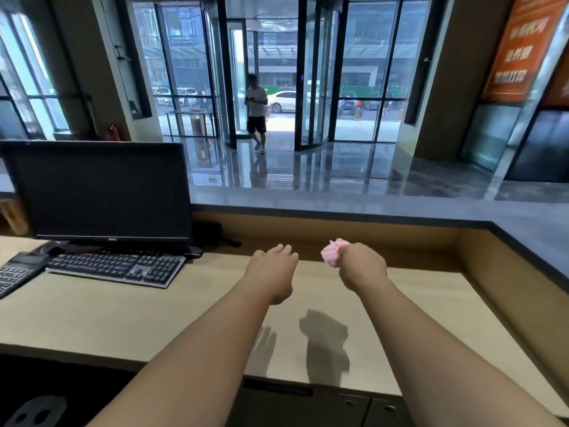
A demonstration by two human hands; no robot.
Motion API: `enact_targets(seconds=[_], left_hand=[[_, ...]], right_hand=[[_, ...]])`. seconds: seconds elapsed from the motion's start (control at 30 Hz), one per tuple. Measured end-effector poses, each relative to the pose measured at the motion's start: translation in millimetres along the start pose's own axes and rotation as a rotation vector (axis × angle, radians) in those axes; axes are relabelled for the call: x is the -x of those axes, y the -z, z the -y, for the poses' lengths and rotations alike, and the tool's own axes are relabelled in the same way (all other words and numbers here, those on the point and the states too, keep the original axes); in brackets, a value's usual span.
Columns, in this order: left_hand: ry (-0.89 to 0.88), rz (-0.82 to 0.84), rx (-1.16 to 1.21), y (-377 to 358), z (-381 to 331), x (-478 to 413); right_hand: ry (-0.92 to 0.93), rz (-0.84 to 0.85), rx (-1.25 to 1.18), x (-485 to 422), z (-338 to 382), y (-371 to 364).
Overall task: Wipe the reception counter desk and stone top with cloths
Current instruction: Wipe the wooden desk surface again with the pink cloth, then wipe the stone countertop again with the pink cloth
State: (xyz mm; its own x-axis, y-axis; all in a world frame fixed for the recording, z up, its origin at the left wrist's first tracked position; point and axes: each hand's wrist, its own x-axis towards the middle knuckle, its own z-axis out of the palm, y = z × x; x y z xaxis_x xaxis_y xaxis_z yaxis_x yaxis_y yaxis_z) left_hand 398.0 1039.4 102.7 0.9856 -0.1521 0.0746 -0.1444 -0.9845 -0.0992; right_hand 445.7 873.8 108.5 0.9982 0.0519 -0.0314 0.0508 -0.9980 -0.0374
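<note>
Both my arms reach forward above the light wooden desk [123,315] of the reception counter. My right hand [361,265] grips a bunched pink-and-white striped cloth [334,252], which sticks out to the left of my fist. My left hand [275,266] hovers beside it with straight fingers and holds nothing. Both hands are raised off the desk and cast shadows on it. The grey stone top [354,204] runs along the far side of the counter and turns down the right side.
A black monitor [98,192], a black keyboard [117,268] and a desk calculator [15,272] stand at the left. A wooden riser [369,238] separates desk from stone top. Beyond, a person walks in through a revolving glass door [264,72].
</note>
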Motion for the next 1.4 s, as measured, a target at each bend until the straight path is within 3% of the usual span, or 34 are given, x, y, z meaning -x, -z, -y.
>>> enact_targets(seconds=[0.13,0.53,0.87,0.97,1.1,1.4], left_hand=[[0.007,0.007,0.008,0.3,21.0,-36.3],[0.034,0.061,0.017,-15.6,130.8,-173.9],[0.118,0.120,0.067,-52.2,201.8,-213.6],[0.148,0.109,0.091,-59.1,220.2,-212.6],[0.183,0.090,0.113,-63.5,232.3,-205.8],[0.242,0.052,0.129,-70.4,255.1,-186.2]], right_hand=[[-0.044,0.013,0.016,-38.4,12.6,18.9],[0.000,-0.175,-0.069,-195.1,70.4,28.6],[-0.011,-0.143,-0.169,-279.7,110.7,-4.7],[0.066,-0.195,-0.092,-295.3,128.6,-31.2],[0.161,-0.050,-0.112,-306.7,165.4,-47.9],[0.535,0.088,-0.093,-319.7,272.6,-43.4]])
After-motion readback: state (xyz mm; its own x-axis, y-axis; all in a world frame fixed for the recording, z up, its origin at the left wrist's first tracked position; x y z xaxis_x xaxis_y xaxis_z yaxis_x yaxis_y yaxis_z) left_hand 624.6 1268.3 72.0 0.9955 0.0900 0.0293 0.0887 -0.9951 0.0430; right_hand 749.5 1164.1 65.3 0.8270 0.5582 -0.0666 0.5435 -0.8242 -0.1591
